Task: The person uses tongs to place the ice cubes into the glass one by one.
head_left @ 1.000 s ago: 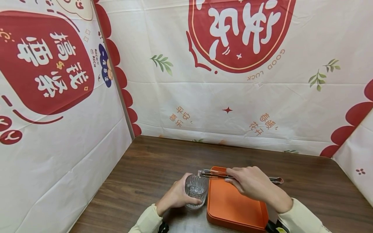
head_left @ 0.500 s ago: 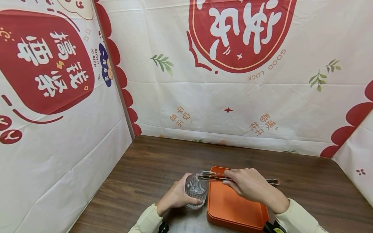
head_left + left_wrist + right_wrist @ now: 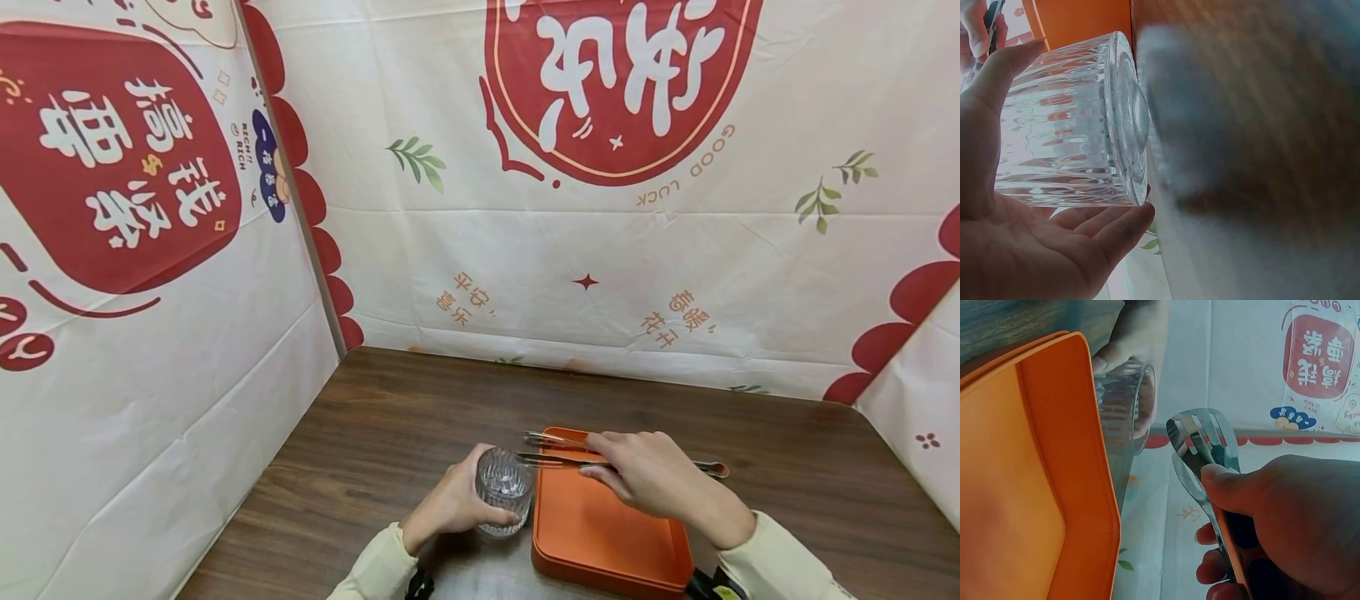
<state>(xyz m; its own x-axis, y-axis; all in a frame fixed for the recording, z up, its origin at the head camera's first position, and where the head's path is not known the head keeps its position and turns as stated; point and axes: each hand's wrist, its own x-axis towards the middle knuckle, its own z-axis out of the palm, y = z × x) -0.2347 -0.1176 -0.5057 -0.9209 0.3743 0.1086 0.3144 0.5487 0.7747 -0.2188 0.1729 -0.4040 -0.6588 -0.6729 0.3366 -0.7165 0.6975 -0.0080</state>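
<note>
My left hand grips a clear ribbed drinking glass, thumb on the near side and fingers round the far side. In the left wrist view the base of the glass shows close to the tabletop; I cannot tell if it touches. A clear lump lies inside the glass in the head view. Slotted metal tongs are held in my right hand, above the orange tray. Their tips point left to the glass rim and stand apart, with nothing visible between them. The right wrist view shows the slotted heads.
The orange tray, with raised rim, lies right beside the glass on the brown wooden table. Printed white cloth walls off the back and both sides of the table.
A small clear cube between the tong tips a second ago is gone from them. The tips have spread apart at the glass rim. My left hand and the glass have hardly moved.
</note>
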